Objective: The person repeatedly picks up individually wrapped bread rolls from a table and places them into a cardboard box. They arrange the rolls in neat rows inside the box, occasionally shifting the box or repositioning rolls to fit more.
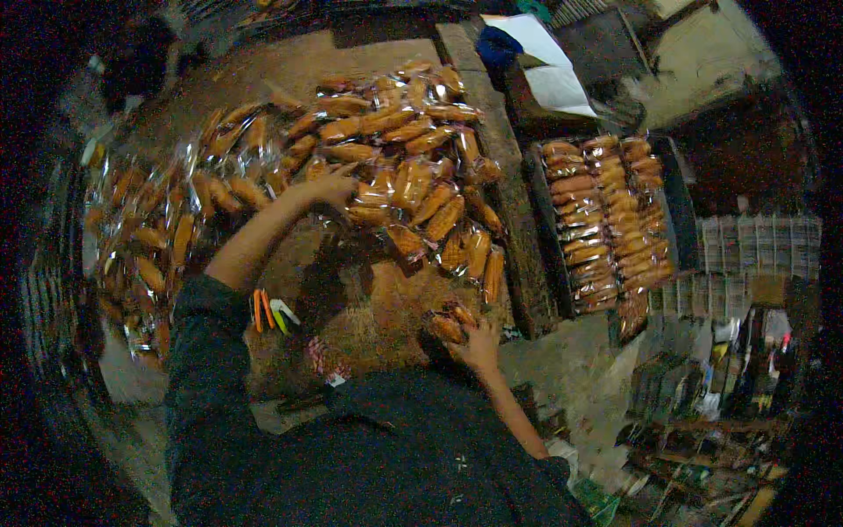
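A heap of golden-brown bread rolls in clear plastic wrappers (413, 186) covers the middle of the wooden table (386, 294). My left hand (332, 191) reaches to the heap's near left side, its fingers stretched apart against the packets, with no packet clearly held. Near the table's front right corner, my right hand (477, 347) is closed on wrapped bread rolls (450, 323), low over the wood. The fingers' far side is hidden by the rolls.
More wrapped rolls (149, 237) spread over the table's left part. A dark crate (680, 202) with stacked rows of wrapped rolls stands to the right, beyond the table's edge. Orange, yellow and white slim items (272, 312) lie near my left elbow. White paper (558, 88) rests at the far right.
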A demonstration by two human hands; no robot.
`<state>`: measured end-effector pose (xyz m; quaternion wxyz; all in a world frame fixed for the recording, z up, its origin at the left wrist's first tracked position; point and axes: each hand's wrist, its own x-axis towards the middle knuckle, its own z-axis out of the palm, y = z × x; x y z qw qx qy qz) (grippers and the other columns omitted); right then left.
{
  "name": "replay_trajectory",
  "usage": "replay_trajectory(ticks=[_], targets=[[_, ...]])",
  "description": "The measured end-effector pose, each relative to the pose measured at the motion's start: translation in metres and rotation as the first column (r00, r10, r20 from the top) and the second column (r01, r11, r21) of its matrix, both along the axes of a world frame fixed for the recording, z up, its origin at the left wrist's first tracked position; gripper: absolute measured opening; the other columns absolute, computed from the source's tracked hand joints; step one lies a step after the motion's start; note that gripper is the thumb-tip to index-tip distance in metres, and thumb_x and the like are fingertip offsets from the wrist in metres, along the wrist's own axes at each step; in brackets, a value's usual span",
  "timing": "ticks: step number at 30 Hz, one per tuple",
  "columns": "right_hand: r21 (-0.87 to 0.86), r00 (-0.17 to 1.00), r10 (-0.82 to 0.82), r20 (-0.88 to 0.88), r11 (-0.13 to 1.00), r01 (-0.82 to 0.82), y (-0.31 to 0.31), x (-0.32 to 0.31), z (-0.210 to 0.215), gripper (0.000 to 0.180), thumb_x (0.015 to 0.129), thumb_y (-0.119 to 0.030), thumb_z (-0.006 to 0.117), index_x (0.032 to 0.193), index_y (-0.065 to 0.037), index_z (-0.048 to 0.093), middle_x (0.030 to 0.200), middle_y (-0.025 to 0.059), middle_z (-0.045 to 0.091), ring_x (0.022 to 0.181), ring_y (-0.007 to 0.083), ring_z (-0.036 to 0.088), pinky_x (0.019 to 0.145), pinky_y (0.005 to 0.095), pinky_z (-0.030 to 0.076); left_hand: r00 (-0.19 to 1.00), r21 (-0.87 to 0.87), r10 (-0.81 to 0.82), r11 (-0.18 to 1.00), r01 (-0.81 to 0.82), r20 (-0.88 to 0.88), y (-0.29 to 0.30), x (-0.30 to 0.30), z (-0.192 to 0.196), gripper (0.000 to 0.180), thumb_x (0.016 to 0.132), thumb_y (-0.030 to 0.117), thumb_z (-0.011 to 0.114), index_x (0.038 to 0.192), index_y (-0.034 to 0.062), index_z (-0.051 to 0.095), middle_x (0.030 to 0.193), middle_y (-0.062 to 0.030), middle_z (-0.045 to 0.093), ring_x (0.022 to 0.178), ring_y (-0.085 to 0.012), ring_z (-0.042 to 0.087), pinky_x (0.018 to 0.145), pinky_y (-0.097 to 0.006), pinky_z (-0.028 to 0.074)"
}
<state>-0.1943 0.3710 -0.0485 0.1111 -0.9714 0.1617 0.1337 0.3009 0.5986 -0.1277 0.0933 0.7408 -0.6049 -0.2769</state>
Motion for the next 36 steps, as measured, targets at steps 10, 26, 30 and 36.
replay_trajectory(ticks=[10,26,30,36], targets=[[0.382,0.959,-0.264,0.097,0.900,0.210,0.001,-0.004,-0.008,0.078,0.072,-0.053,0.085,0.141,-0.025,0.060,0.140,0.0215,0.047,0.127,0.0439,0.046,0.106,0.0579,0.038,0.893,0.582,0.265,0.813,-0.004,-0.364,-0.033,-0.004,0.089,0.066,0.069,0.052,0.089,0.112,0.0056,0.069,0.100,-0.0104,0.071,0.092,-0.0238,0.068,0.081,-0.040,0.055],[0.375,0.933,0.350,0.079,0.857,-0.353,-0.060,0.032,-0.006,0.086,0.078,-0.038,0.085,0.147,-0.006,0.047,0.144,0.0301,0.042,0.126,0.0462,0.050,0.102,0.0521,0.048,-0.693,0.713,-0.170,-0.153,-0.684,-0.701,0.004,-0.371,0.089,0.047,0.091,0.030,0.076,0.128,0.0042,0.060,0.118,-0.0096,0.068,0.101,-0.0241,0.068,0.089,-0.043,0.058],[0.265,0.942,0.332,-0.054,0.914,-0.307,-0.068,0.044,-0.003,0.085,0.078,-0.037,0.083,0.149,-0.008,0.045,0.152,0.0314,0.034,0.129,0.0508,0.043,0.106,0.0601,0.040,-0.312,0.377,0.689,-0.061,-0.924,-0.654,0.042,-0.424,0.118,0.067,0.079,0.037,0.087,0.129,0.0007,0.060,0.125,-0.0139,0.066,0.110,-0.0271,0.067,0.099,-0.039,0.053],[0.134,0.897,0.435,-0.076,0.896,-0.423,-0.067,0.046,-0.024,0.078,0.081,-0.048,0.077,0.142,-0.008,0.051,0.153,0.0274,0.036,0.128,0.0474,0.046,0.105,0.0541,0.043,0.577,0.080,0.772,0.614,-0.785,-0.267,0.042,-0.356,0.116,0.103,0.062,0.063,0.089,0.143,0.0100,0.054,0.155,-0.0158,0.043,0.145,-0.0347,0.037,0.119,-0.050,0.031]])
